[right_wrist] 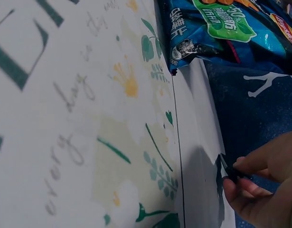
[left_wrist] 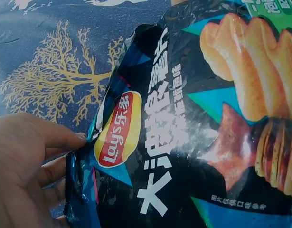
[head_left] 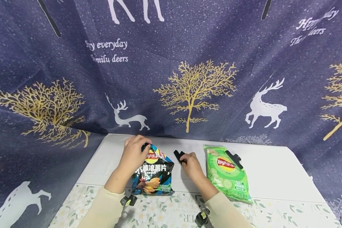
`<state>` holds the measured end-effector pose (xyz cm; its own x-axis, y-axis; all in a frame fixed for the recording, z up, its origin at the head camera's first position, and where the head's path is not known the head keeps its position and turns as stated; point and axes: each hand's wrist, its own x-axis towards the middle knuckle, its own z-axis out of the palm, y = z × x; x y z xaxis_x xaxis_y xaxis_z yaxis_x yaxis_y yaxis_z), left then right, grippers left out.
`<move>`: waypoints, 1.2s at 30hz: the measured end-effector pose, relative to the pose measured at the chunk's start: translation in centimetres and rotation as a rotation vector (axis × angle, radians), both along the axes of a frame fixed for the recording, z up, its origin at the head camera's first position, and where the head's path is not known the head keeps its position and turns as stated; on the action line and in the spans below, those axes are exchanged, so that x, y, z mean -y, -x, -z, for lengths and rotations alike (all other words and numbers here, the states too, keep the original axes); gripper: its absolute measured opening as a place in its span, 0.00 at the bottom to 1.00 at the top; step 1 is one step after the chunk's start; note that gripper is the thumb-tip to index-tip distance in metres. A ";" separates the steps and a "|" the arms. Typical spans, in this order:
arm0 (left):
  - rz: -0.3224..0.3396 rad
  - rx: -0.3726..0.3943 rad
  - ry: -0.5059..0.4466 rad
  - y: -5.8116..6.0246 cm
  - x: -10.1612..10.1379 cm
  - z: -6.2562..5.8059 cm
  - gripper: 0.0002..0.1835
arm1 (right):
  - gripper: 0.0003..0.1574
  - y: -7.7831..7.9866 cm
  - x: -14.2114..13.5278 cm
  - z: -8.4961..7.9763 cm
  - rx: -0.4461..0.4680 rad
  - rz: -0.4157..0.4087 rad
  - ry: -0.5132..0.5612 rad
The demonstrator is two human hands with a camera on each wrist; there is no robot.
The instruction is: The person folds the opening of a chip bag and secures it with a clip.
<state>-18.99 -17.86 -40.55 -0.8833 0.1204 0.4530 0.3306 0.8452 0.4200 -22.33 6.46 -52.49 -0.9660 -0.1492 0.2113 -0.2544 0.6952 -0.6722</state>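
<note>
A black and blue Lay's chip bag stands on the table at the middle left, its folded top leaning. My left hand pinches the bag's upper edge, and in the left wrist view the thumb lies on the front with the other fingers behind. To its right, my right hand holds a black bag clip between thumb and fingers. The right wrist view shows this clip edge-on, low over the white tabletop, apart from the chip bag.
A green Lay's chip bag lies to the right of my right hand, with another black clip along its upper right edge. A floral cloth covers the near part of the table. A dark blue deer-patterned curtain hangs behind.
</note>
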 end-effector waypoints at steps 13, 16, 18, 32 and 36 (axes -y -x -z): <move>0.002 0.011 -0.003 0.0 -0.1 0.0 0.06 | 0.29 -0.1 -0.3 -0.4 0.094 -0.007 -0.016; 0.002 0.006 -0.005 0.0 -0.1 0.0 0.06 | 0.27 -0.1 -0.3 -0.3 0.089 -0.008 -0.002; 0.005 0.003 -0.004 0.0 -0.1 0.0 0.06 | 0.22 0.0 -0.4 -0.3 0.105 -0.004 0.008; 0.011 -0.012 -0.002 -0.2 -0.2 0.0 0.05 | 0.29 0.2 -0.7 -0.7 0.134 0.002 -0.017; 0.015 -0.017 0.000 -0.3 -0.3 -0.2 0.05 | 0.28 0.0 -0.8 -1.3 0.153 0.020 0.021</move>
<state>-18.74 -17.53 -40.35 -0.8738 0.1333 0.4676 0.3499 0.8402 0.4144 -22.35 7.25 -51.17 -0.9898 -0.1272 0.0646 -0.1347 0.6846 -0.7164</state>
